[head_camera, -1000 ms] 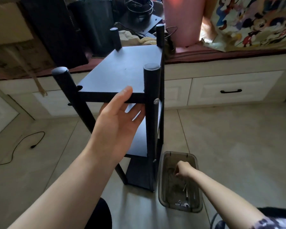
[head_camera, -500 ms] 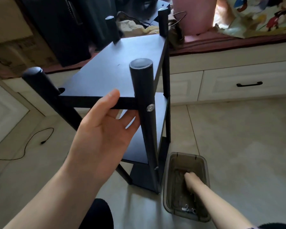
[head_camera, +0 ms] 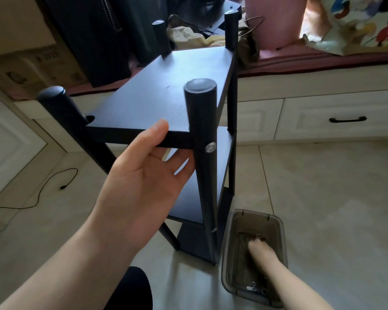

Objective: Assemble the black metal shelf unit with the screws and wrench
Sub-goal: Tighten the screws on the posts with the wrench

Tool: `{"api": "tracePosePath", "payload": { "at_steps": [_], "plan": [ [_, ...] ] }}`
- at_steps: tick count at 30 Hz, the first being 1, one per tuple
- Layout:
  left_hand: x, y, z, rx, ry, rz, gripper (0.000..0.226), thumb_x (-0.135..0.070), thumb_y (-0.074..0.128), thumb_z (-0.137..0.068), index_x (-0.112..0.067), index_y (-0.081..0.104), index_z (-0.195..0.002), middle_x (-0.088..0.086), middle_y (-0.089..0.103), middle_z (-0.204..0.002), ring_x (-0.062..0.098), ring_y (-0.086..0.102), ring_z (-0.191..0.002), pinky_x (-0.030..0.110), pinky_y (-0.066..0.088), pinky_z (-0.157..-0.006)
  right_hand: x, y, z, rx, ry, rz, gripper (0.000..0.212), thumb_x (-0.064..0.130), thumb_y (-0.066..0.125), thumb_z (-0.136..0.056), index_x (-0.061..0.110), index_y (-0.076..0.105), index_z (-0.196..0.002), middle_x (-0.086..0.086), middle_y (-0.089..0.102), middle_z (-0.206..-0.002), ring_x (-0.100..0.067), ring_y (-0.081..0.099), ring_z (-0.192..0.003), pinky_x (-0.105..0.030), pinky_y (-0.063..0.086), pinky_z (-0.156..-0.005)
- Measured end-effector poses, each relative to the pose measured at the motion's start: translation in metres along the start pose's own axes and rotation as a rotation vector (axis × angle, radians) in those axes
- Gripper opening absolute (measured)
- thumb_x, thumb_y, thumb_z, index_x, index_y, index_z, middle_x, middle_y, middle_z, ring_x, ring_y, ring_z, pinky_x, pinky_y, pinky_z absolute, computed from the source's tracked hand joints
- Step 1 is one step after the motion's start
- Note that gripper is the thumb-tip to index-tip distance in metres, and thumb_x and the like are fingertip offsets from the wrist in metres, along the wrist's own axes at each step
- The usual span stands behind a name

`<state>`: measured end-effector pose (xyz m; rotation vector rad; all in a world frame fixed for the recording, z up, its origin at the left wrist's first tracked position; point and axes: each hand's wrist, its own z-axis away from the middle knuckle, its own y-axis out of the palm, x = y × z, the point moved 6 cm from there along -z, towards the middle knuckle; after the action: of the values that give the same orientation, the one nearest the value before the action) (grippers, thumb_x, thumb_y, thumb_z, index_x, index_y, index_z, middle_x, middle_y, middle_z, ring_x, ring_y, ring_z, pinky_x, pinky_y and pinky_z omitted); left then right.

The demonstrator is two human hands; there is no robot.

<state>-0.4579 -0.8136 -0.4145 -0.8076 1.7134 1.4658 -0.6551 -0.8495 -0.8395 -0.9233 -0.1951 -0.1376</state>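
The black metal shelf unit (head_camera: 166, 92) stands on the floor with several round posts and stacked boards. A silver screw head (head_camera: 210, 148) shows on the near post. My left hand (head_camera: 143, 175) grips the front edge of the top board, thumb on top and fingers underneath. My right hand (head_camera: 261, 248) reaches down into a grey translucent plastic box (head_camera: 280, 222) beside the shelf's foot. Its fingers are curled among the parts at the box bottom; whether they hold anything is hidden. A few small screws (head_camera: 253, 286) lie at the box's near end. No wrench is visible.
White drawers with a black handle (head_camera: 347, 119) run along the back under a red-cushioned ledge. Cardboard boxes (head_camera: 31, 70) and dark cases stand at the back left. A black cable (head_camera: 54, 189) trails over the tiled floor on the left.
The view has come closer to the shelf. My left hand keeps its grip on the top board. My right hand has pushed further toward the far end of the box.
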Motion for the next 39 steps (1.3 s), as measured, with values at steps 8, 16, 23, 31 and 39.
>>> {"api": "tracePosePath", "payload": {
  "at_steps": [8,16,23,31,39],
  "plan": [
    [-0.001,0.003,-0.002,-0.017,-0.07,0.084,0.013,-0.025,0.072,-0.08,-0.014,0.069,-0.074,0.016,0.06,-0.116,0.033,0.063,-0.119,0.043,0.051,-0.103,0.013,-0.058,0.023,-0.017,-0.02,0.133,0.04,0.003,0.04,-0.099,0.004,0.049,-0.137,-0.016,0.055,-0.138,-0.03,0.056,-0.124,-0.034,0.044,-0.101],
    [-0.001,0.004,-0.003,0.003,-0.088,0.113,0.014,-0.024,0.07,-0.083,-0.018,0.072,-0.071,0.001,0.07,-0.09,0.019,0.07,-0.097,0.033,0.055,-0.094,0.062,-0.195,0.091,-0.062,-0.101,0.249,0.019,0.008,0.043,-0.1,-0.005,0.057,-0.103,-0.017,0.058,-0.105,-0.031,0.061,-0.095,-0.034,0.046,-0.085],
    [-0.003,0.006,-0.001,-0.013,-0.091,0.113,0.01,-0.024,0.069,-0.083,-0.018,0.072,-0.075,0.002,0.071,-0.091,0.02,0.069,-0.099,0.036,0.051,-0.099,0.109,-0.277,0.198,-0.094,-0.311,-0.659,0.028,0.01,0.044,-0.1,0.004,0.066,-0.083,-0.002,0.052,-0.062,-0.013,0.049,-0.054,-0.026,0.048,-0.054],
    [-0.004,0.007,0.002,-0.02,-0.088,0.067,0.01,-0.026,0.069,-0.082,-0.017,0.073,-0.083,0.004,0.07,-0.1,0.023,0.067,-0.105,0.037,0.049,-0.105,0.145,-0.319,0.242,0.082,-0.34,-1.633,0.059,0.045,0.045,-0.099,0.005,0.069,-0.062,0.001,0.022,-0.061,-0.013,0.02,-0.056,-0.025,0.027,-0.054],
    [-0.003,0.006,0.001,-0.016,-0.089,0.091,0.011,-0.025,0.069,-0.083,-0.017,0.075,-0.088,0.007,0.069,-0.108,0.025,0.068,-0.111,0.039,0.05,-0.105,0.176,-0.33,0.233,0.135,-0.379,-1.745,0.033,0.043,0.066,-0.086,0.017,0.047,-0.092,-0.005,0.032,-0.082,-0.027,0.033,-0.084,-0.033,0.034,-0.096]
  ]
}}
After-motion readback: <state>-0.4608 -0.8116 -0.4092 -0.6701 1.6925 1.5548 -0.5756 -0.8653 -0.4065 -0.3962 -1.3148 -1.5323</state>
